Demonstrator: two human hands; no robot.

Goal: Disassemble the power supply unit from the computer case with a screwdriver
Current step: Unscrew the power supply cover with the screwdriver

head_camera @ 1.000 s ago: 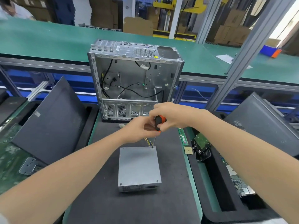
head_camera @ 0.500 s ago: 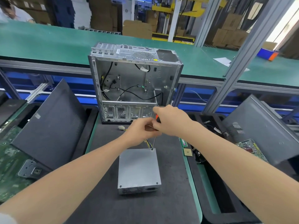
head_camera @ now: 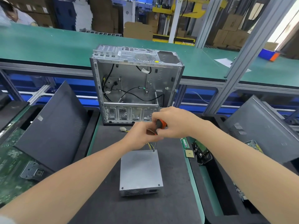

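Little has been shifted since the earlier frames: the screwdriver (head_camera: 160, 124) is kept upright with its tip on the far right corner of the power supply unit (head_camera: 140, 170). Its orange handle is gripped from above by the right hand (head_camera: 176, 122), and the lower part of the handle is pinched by the curled fingers of the left hand (head_camera: 140, 136). The unit is laid flat on the dark worktop (head_camera: 169, 199), near the opened computer case (head_camera: 137, 81), which is stood upright behind it.

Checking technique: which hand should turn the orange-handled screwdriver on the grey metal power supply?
Right hand: grips the orange-handled screwdriver, tip on a corner of the grey metal power supply; left hand steadies.
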